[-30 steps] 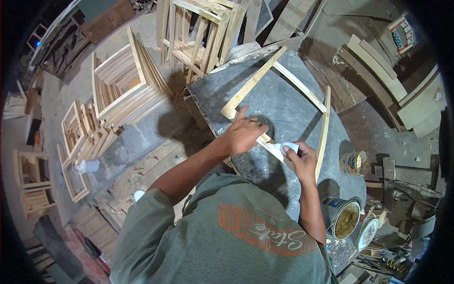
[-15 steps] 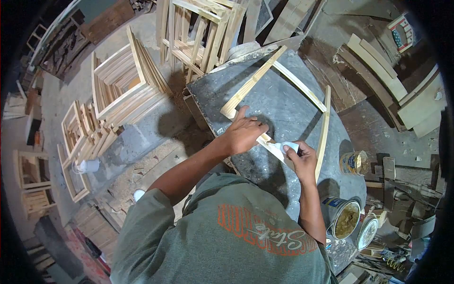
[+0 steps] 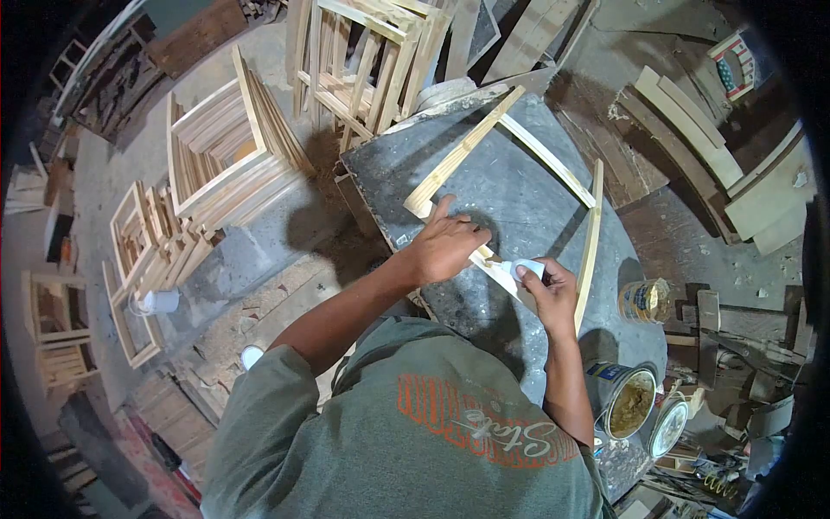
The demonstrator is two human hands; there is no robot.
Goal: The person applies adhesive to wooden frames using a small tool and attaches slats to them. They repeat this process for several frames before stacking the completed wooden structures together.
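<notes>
A pale wooden frame (image 3: pixel 471 143) lies on the dark grey tabletop (image 3: pixel 510 186). My left hand (image 3: pixel 450 246) is closed over its near rail (image 3: pixel 501 275), close to the left corner, with the index finger pointing along the wood. My right hand (image 3: pixel 553 292) pinches a whitish, flat putty spreader (image 3: pixel 527 266) between thumb and fingers. The spreader is against the near rail, a short way right of my left hand. A small brownish patch shows on the rail beside it. Part of the rail is hidden under both hands.
Right of the frame stand a small tin (image 3: pixel 644 300) and an open bucket of yellowish paste (image 3: pixel 629 402), with a lid (image 3: pixel 670 427) beside it. Stacked wooden frames (image 3: pixel 220 156) sit on the floor at left; more frames (image 3: pixel 359 73) lean beyond the table. Boards (image 3: pixel 692 121) lie at right.
Almost nothing differs. The view has shifted very slightly, and my right hand with the spreader has moved a touch to the left along the rail.
</notes>
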